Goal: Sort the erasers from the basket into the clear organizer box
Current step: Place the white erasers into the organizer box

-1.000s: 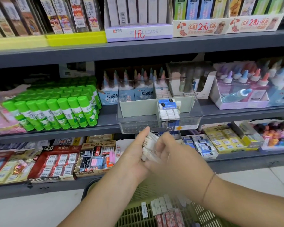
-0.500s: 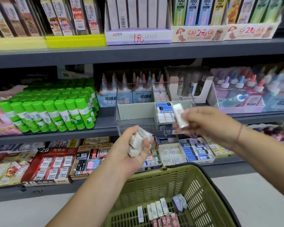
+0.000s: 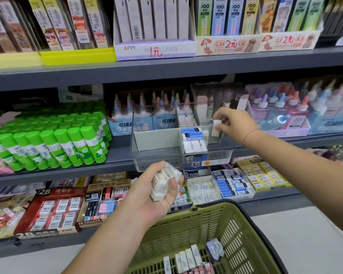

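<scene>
The clear organizer box (image 3: 147,163) stands on the middle shelf, with grey dividers and several white and blue-sleeved erasers (image 3: 194,140) in its middle compartment. My right hand (image 3: 235,122) pinches one white eraser (image 3: 216,128) upright over the box's right side, just right of the filled compartment. My left hand (image 3: 156,189) is lower, in front of the box, and grips a bunch of white erasers (image 3: 163,180). The green basket (image 3: 251,234) sits below at the bottom, with several more erasers (image 3: 188,260) lying in it.
Green glue sticks (image 3: 53,141) crowd the shelf left of the box. Liquid glue bottles (image 3: 281,107) in cartons stand behind and to its right. Boxed erasers (image 3: 53,208) fill the lower shelf. A grey upper shelf edge (image 3: 166,68) runs above.
My right hand drew one eraser from the bunch in my left hand, lifted it up and right, and now holds it over the box. The basket has come further into view.
</scene>
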Tool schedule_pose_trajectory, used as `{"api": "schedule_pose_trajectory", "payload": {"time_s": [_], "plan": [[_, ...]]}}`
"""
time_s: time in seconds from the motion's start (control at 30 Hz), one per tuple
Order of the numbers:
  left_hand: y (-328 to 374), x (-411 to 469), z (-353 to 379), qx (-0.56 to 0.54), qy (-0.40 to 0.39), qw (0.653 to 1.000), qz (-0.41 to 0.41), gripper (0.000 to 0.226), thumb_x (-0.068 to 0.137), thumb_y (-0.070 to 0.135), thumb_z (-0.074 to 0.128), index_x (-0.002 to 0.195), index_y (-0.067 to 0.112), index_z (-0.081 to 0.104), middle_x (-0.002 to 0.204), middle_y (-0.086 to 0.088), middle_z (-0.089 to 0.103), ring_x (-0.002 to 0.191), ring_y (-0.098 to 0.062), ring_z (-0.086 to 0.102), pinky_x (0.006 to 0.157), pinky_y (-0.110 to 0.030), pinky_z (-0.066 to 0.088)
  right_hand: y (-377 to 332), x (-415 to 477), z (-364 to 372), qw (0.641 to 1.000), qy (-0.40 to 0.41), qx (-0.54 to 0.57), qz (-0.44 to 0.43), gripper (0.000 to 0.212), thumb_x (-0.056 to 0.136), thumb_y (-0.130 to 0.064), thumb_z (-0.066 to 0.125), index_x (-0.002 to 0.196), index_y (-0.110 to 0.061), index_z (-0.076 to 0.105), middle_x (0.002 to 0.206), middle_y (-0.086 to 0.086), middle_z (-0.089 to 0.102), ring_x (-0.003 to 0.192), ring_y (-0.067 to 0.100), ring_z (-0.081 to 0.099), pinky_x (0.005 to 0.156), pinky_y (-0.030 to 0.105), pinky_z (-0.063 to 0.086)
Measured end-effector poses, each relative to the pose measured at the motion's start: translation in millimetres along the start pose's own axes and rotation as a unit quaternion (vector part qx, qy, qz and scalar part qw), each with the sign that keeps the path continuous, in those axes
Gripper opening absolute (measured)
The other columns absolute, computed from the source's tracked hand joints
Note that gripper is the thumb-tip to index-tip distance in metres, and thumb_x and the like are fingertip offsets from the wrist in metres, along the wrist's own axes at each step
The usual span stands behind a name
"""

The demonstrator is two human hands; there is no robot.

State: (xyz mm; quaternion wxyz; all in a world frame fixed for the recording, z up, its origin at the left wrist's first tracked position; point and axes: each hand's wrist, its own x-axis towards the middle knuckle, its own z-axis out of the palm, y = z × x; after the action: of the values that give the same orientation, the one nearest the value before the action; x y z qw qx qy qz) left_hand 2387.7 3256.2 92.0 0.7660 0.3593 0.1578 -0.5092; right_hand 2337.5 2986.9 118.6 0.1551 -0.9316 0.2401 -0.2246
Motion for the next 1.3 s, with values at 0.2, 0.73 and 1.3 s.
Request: {"api": "schedule_pose_trajectory", "payload": {"time_s": [0.2, 0.73, 1.3], "plan": [[-3, 3, -1, 0.003, 0.001, 1.0, -0.008, 0.052, 0.057, 0.01, 0.08, 0.105, -0.002, 0.065, 0.096, -0.028, 0.068, 0.072, -0.035, 0.069, 0.041, -0.025, 0.053, -3, 4, 6, 0.996, -0.02, -0.082, -0.032, 0.019, 0.086, -0.021, 0.067, 0.103, -0.013, 0.07, 0.101, 0.003, 0.07, 0.086, 0.015, 0.061, 0.082, 0.022, 0.044], [-13, 1, 2, 0.029, 0.0, 1.0, -0.012, 0.057, 0.054, 0.009, 0.081, 0.108, 0.0, 0.065, 0.096, -0.028, 0.069, 0.073, -0.036, 0.07, 0.04, -0.026, 0.053, -8, 6, 24, 0.977, -0.051, -0.2, -0.056, 0.01, 0.089, -0.012, 0.061, 0.095, -0.004, 0.062, 0.106, 0.014, 0.055, 0.091, 0.033, 0.06, 0.081, 0.04, 0.052], [-21, -7, 5, 0.121, -0.115, 0.986, -0.005, 0.053, 0.054, 0.013, 0.081, 0.105, 0.004, 0.067, 0.099, -0.022, 0.07, 0.073, -0.029, 0.071, 0.041, -0.024, 0.053, -82, -98, -6, 0.892, -0.26, 0.369, 0.037, 0.015, 0.087, -0.034, 0.063, 0.09, -0.022, 0.071, 0.063, -0.007, 0.058, 0.049, 0.0, 0.047, 0.045, 0.013, 0.037]]}}
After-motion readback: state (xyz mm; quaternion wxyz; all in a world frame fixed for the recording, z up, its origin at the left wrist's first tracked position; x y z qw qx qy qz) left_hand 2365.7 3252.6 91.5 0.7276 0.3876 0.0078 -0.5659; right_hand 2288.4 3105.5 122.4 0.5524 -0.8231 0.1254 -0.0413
